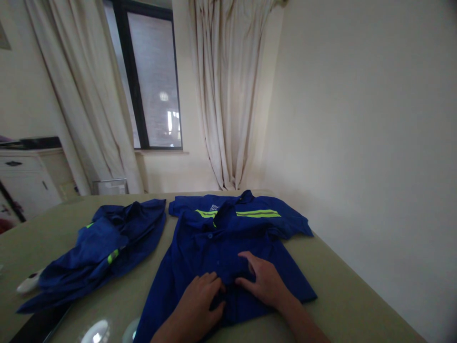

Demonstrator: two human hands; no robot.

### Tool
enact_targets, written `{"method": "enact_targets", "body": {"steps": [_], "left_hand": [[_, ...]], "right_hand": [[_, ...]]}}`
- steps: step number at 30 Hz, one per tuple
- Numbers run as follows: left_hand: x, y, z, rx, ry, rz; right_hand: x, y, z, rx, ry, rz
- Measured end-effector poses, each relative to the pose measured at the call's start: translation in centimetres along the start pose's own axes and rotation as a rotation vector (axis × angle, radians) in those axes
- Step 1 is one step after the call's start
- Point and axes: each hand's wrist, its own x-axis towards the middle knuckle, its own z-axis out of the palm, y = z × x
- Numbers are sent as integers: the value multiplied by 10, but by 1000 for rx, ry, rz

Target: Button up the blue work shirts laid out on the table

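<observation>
Left hand [200,300], grip unclear, right hand [266,281] spread, over blue shirt [246,233]; lettering [214,207] illegible.

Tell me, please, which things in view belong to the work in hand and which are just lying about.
In hand:
- striped blue shirt, with left hand and right hand at its front

Seemingly lying about:
- crumpled blue garment
- white object at its end

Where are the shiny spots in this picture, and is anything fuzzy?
Head view: glare shines off the table at bottom left, and bright reflections show in the window; same head view: the lettering on the middle blue shirt looks fuzzy, and the far top-right corner goes dark.
</observation>
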Motion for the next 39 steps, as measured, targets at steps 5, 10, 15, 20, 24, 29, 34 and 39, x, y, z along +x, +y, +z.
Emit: {"method": "enact_targets", "body": {"steps": [5,10,15,20,24,29,34,39], "left_hand": [[4,-11,9,-27,34,16],[7,-19,5,-145,36,48],[8,-19,-4,-345,102,49],[9,-20,-12,-554,201,-3],[8,-20,-19,-576,258,-1],[-1,-5,-19,-279,8,59],[-4,14,-4,-46,-118,112],[3,18,10,51,-25,135]], "right_hand": [[6,-21,7,-204,0,-220],[20,-39,19,-156,-65,-51],[23,-21,29,241,201,143],[25,0,28,657,392,265],[27,0,21,933,481,357],[25,-8,16,1069,478,376],[23,-14,12,959,504,255],[19,-20,7,784,538,224]]}}
